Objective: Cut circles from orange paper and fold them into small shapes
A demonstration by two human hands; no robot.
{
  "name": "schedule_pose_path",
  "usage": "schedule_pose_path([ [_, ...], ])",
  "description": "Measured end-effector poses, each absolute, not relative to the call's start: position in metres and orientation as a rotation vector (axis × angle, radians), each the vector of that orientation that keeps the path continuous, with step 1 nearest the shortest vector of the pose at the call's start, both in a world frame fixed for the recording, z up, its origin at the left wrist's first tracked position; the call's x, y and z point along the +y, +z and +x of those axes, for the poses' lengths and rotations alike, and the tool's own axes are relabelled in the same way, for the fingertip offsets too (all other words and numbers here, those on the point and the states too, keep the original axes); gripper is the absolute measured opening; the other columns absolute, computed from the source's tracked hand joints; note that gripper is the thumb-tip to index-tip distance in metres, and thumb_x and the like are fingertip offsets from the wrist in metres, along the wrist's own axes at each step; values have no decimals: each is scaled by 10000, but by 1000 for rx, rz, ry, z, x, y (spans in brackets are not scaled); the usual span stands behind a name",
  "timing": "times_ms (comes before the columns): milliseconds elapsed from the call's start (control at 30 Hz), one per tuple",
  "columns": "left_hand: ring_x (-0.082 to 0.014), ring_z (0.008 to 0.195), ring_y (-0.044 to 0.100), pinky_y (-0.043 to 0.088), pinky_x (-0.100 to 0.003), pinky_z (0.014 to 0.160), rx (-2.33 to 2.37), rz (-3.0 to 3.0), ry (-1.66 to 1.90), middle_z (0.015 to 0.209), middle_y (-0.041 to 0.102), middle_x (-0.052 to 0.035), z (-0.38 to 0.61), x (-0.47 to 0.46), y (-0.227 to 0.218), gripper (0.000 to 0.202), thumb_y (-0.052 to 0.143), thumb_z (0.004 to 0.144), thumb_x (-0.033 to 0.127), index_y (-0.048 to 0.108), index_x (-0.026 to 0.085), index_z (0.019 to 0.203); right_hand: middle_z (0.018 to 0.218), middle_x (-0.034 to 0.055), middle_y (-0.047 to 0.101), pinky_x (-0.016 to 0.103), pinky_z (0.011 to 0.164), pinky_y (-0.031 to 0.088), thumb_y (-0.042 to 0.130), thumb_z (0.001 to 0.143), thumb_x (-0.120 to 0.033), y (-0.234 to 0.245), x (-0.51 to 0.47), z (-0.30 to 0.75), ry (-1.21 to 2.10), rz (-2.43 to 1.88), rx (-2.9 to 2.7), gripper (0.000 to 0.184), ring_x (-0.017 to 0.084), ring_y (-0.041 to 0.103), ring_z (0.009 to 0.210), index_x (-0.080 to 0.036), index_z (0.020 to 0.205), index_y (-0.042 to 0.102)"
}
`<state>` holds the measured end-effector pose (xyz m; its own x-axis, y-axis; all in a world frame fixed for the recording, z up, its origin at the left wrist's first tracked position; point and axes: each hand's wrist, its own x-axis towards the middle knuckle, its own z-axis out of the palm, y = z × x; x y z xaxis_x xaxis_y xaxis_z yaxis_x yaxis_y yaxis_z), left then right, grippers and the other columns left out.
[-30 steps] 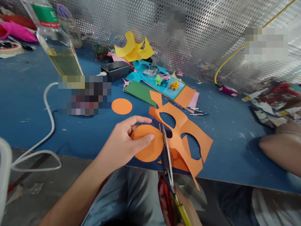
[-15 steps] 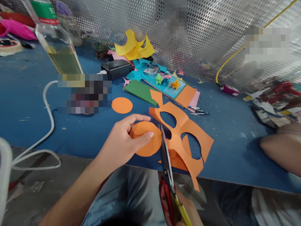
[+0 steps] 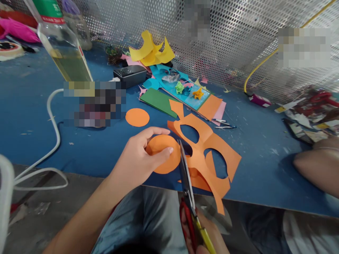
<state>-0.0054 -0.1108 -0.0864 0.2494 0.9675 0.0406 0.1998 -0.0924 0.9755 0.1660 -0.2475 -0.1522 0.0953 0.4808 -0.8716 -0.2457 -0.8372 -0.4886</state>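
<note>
My left hand [image 3: 144, 153] pinches an orange paper circle [image 3: 164, 168] near the table's front edge, thumb on top of it and forefinger along its far side. Scissors [image 3: 186, 180] with red and yellow handles are in my right hand [image 3: 209, 231], low in the view. Their blades are slightly parted and point away from me, beside the circle's right edge. Just right of the blades lies an orange paper sheet [image 3: 203, 132] with round holes cut out. Another orange circle [image 3: 137, 117] rests flat on the blue table beyond my left hand.
Green paper [image 3: 157, 102], yellow scraps [image 3: 150, 53] and small folded stars lie further back, beside a black box [image 3: 129, 76]. A bottle [image 3: 67, 56] and white cable [image 3: 54, 123] are on the left. Another person's arm [image 3: 317, 165] rests at the right edge.
The orange circle has shifted very slightly within my left hand, and the scissor blades have closed a little beside it. Otherwise little differs.
</note>
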Motion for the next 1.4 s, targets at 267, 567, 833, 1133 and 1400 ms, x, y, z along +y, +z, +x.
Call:
schedule_pose_path([
  [267, -41, 470, 414, 343, -131, 386, 1116, 1512, 903, 799, 609, 20, -4, -111, -83, 300, 639, 746, 300, 596, 238, 1036, 498, -51, 371, 183, 353, 236, 579, 659, -649, -153, -246, 159, 1815, -1723, -154, 461, 63, 301, 384, -193, 660, 513],
  [567, -35, 374, 224, 195, -138, 318, 1011, 1385, 808, 473, 320, 89, -6, -112, -80, 284, 629, 752, 279, 583, 257, 1031, 531, -37, 425, 194, 364, 300, 541, 665, -682, -156, -248, 167, 1834, -1801, -307, 477, 79, 351, 388, -207, 692, 519],
  [833, -34, 409, 275, 251, -157, 355, 1122, 1391, 792, 587, 466, 63, -3, -110, -72, 327, 647, 701, 223, 592, 217, 1023, 520, -18, 453, 200, 387, 327, 505, 725, -630, -147, -249, 173, 1811, -1840, -478, 424, 95, 370, 417, -212, 653, 504],
  [1133, -41, 414, 308, 258, -164, 357, 1163, 1427, 772, 610, 502, 56, -4, -110, -71, 350, 648, 698, 239, 590, 211, 1042, 502, -20, 461, 196, 399, 341, 565, 714, -587, -153, -256, 173, 1695, -1911, -527, 393, 93, 404, 420, -203, 645, 523],
  [1400, -109, 577, 530, 350, -184, 422, 1255, 1537, 782, 830, 629, -12, -4, -108, -74, 356, 629, 720, 296, 598, 221, 1067, 498, -14, 448, 219, 400, 364, 453, 720, -711, -158, -257, 174, 1672, -1800, -633, 511, 117, 432, 424, -208, 644, 497],
])
